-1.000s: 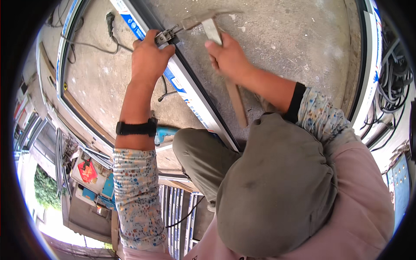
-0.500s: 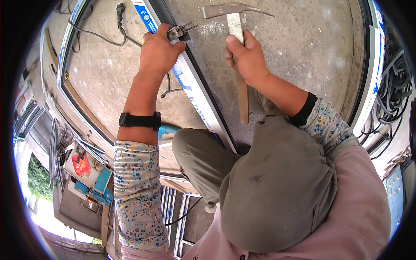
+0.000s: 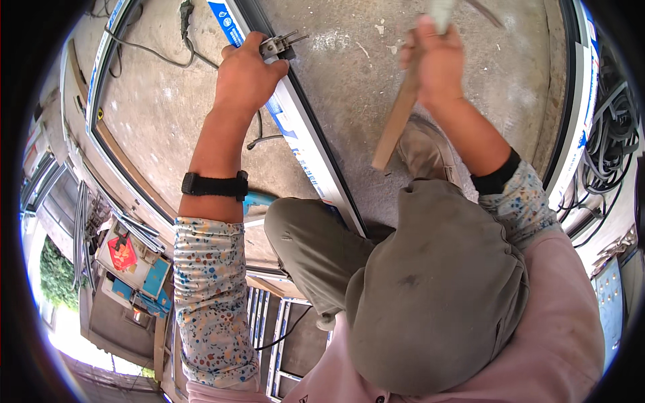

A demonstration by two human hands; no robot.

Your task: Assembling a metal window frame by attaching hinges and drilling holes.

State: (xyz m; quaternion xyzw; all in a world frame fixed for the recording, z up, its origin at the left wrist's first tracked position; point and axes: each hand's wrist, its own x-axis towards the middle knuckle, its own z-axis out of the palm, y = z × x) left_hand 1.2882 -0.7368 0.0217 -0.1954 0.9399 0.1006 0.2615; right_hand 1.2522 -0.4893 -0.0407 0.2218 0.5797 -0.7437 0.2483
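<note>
two-handed work over concrete floor [image 3: 517, 101]

film-covered frame bar [image 3: 306, 148] is running diagonally across the floor. hammer [image 3: 398, 127] is slanting to its right, head mostly lying out of view. right hand [image 3: 438, 66] is gripping the hammer's handle, looking blurred. left hand [image 3: 247, 79] is resting over the bar, thumb and fingers grasping the small metal fitting [image 3: 275, 46]. that fitting is sitting at the bar's black edge, two prongs pointing right.

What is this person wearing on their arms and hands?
The left hand and right hand wear no gloves. Both pale sleeves are speckled with blue and brown. A black band goes around each arm. The top is pink.
</note>
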